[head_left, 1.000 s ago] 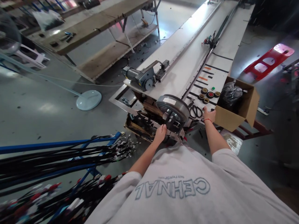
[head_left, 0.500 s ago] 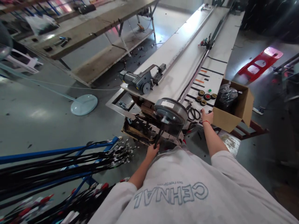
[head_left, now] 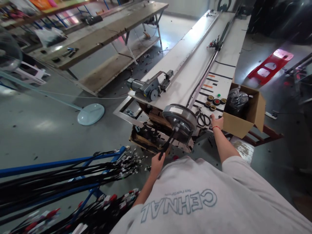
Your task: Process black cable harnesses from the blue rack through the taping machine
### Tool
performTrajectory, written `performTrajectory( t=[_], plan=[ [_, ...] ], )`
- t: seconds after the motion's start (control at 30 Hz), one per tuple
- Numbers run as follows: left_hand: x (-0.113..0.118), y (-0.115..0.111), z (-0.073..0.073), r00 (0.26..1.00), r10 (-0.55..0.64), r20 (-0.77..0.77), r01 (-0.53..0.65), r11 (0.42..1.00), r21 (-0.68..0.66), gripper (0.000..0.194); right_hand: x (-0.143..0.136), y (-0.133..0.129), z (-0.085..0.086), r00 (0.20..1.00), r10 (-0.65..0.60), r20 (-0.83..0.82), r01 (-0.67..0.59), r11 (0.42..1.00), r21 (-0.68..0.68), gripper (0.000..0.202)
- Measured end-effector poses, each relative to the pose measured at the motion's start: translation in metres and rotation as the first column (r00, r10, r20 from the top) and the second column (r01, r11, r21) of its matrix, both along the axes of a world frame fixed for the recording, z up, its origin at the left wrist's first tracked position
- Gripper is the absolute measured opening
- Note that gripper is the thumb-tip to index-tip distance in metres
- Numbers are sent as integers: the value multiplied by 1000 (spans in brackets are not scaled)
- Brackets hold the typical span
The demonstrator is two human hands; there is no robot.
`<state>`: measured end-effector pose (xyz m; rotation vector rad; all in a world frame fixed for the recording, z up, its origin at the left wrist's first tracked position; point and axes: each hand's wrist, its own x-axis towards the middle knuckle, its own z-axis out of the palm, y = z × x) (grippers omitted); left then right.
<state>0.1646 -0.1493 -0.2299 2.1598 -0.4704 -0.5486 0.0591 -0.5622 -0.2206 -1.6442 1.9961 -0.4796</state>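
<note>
My left hand [head_left: 157, 163] is closed around a black crank handle [head_left: 166, 147] that runs up to the hub of a round grey wheel [head_left: 179, 113] at the near end of a long white worktable [head_left: 185, 73]. At the table's near right corner, my right hand [head_left: 217, 122] grips the edge, its fingers partly hidden. Just left of that hand lie black-handled scissors [head_left: 203, 117]. Beyond them sit several tape rolls [head_left: 210, 98] and a small green item [head_left: 218, 95]. Black and orange tape strips [head_left: 208, 86] mark the tabletop.
An open cardboard box [head_left: 237, 123] with a dark plastic bag stands right of the table. A motor unit [head_left: 143, 87] is mounted on its left side. Cable bundles [head_left: 73, 172] hang over a blue rack [head_left: 44, 165] at lower left. A red stool [head_left: 270, 66] stands at right.
My left hand has moved slightly down and left with the crank handle, which now slants more. My right hand stays at the table corner. The view has shifted slightly.
</note>
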Motion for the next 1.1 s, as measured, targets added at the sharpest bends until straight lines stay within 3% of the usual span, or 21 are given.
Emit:
performTrajectory(
  t=[0.13, 0.57, 0.73, 0.9, 1.1],
  plan=[
    [6, -20, 5, 1000, -22, -20, 21, 998, -52, 43, -1, -2, -4, 1000, -11, -2, 11, 1000, -1, 71],
    [13, -79, 2, 976, -23, -217, -19, 982, -188, 47, -2, -5, -13, 1000, 1, -9, -1, 1000, -14, 72],
    [14, -83, 0, 986, -45, -158, -2, 959, -283, 46, 0, -4, -11, 1000, -4, -21, 3, 999, -38, 75],
    [12, -83, -2, 982, -34, -184, -16, 965, -260, 52, 3, -2, -7, 999, -34, -32, 33, 999, -31, 75],
    [13, -83, 10, 971, -27, -238, -54, 943, -328, 51, 4, -3, -7, 999, -31, -40, 30, 999, -34, 74]
  ],
)
